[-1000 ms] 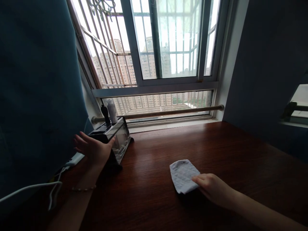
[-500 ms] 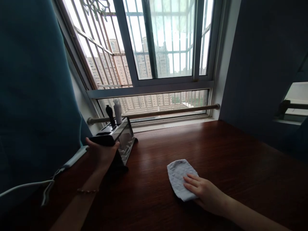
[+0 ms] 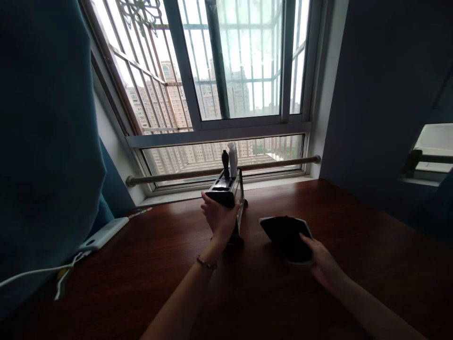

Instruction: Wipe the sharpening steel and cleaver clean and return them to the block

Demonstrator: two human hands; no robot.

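My left hand [image 3: 220, 219] is wrapped round the near end of a knife block [image 3: 222, 185] with a dark slotted top and see-through sides. A black handle [image 3: 225, 163] and a white handle [image 3: 232, 160] stick up from its slots. The block stands upright on the wooden surface near the window; its near lower part is partly behind my wrist. To the right, my right hand [image 3: 323, 259] pinches the edge of a cleaning cloth [image 3: 287, 237]. The cloth's black underside faces me, with a light rim showing, and it appears tilted up from the surface.
A white power strip [image 3: 106, 233] with a white cable [image 3: 38, 272] lies at the left, beside a blue curtain [image 3: 46, 118]. A rail [image 3: 283, 163] crosses low in front of the barred window. A dark wall [image 3: 371, 108] stands at the right.
My left hand has moved the knife block to the right, baring the surface beside the power strip. My right hand has lifted and turned the cloth, so black shows instead of quilted white.
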